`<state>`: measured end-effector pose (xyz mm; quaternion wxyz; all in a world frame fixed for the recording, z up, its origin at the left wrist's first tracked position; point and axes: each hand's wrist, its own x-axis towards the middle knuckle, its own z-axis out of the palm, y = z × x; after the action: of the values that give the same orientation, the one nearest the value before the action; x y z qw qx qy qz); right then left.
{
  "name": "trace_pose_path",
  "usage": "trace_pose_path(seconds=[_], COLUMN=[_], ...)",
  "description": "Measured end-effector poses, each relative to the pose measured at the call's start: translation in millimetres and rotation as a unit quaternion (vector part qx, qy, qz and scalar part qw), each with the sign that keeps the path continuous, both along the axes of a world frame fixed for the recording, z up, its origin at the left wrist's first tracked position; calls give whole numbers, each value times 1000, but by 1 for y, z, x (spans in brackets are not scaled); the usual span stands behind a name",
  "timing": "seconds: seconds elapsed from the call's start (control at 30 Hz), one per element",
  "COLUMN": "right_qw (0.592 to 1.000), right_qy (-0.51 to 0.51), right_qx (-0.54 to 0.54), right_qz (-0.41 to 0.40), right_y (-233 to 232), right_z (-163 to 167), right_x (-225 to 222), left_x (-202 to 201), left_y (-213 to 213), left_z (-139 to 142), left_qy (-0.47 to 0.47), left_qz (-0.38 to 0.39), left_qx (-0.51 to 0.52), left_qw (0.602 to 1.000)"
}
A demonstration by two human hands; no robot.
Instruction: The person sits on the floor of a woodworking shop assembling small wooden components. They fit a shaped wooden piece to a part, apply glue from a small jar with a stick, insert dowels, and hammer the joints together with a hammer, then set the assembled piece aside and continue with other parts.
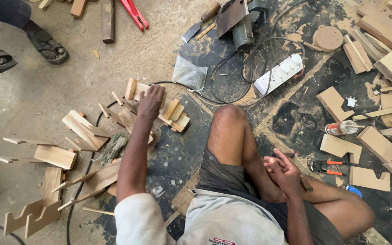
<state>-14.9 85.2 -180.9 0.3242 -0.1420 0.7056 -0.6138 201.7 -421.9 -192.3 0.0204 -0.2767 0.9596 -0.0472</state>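
Head view, left hand (150, 102) on wood offcuts (171, 111), clear plastic bag (189, 75) beyond

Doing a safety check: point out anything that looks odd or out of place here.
The white power strip lies on the sawdust-covered floor amid tangled black cables. Wood offcuts are scattered loosely around the left hand.

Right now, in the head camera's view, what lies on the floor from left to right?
Sandalled feet → notched wooden pieces → left hand on the wood pile → clear plastic bag → white power strip → right hand → pliers with orange grips → wood offcuts.
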Motion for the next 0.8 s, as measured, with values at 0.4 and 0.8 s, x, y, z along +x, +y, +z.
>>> trace_pose_path(seconds=[0.4,0.8], right_qw=[999,918], right_qy=[17,-246], right_qx=[-18,-310], right_qz=[36,-7], right_y=[-35,-45], right_z=[31,85], right_x=[-2,-24], left_x=[33,-84], left_y=[83,197], left_z=[156,108], left_qy=[594,481], left_qz=[18,-132], left_qx=[435,790], left_qw=[676,357])
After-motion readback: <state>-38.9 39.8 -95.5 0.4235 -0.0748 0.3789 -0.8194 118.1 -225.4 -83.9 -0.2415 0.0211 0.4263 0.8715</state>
